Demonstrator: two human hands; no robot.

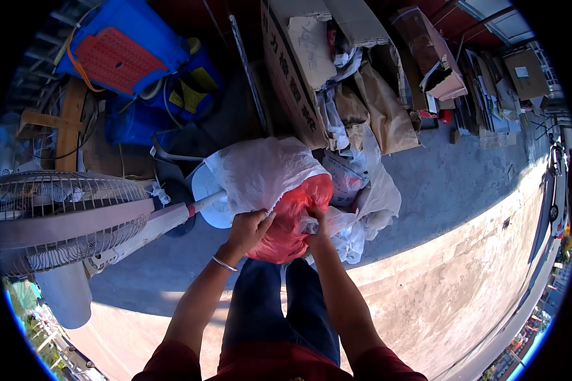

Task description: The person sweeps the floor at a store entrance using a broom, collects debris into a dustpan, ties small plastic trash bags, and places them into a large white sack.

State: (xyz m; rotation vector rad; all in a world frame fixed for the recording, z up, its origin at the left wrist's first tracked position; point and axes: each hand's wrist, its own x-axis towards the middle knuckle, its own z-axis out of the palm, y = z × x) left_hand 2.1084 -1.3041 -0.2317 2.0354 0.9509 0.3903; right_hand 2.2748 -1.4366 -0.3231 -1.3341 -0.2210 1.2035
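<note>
A bulging red plastic bag (286, 224) sits in front of my knees, partly inside a white woven sack (262, 166). My left hand (249, 231) pinches the frayed rim of that sack at the red bag's left side. On the other side, my right hand (318, 226) grips the red bag, with a flap of clear plastic by its fingers. What the red bag holds is hidden. Right beside it, translucent plastic bags (379, 200) lie crumpled on the concrete floor.
A pedestal fan (167, 219) stands at the left, its round base behind the white sack. Large cardboard boxes (291, 71) with paper and plastic are stacked ahead. Blue plastic containers (124, 52) are piled at the upper left, near a wooden frame (69, 124). Flattened cardboard (486, 90) leans farther right.
</note>
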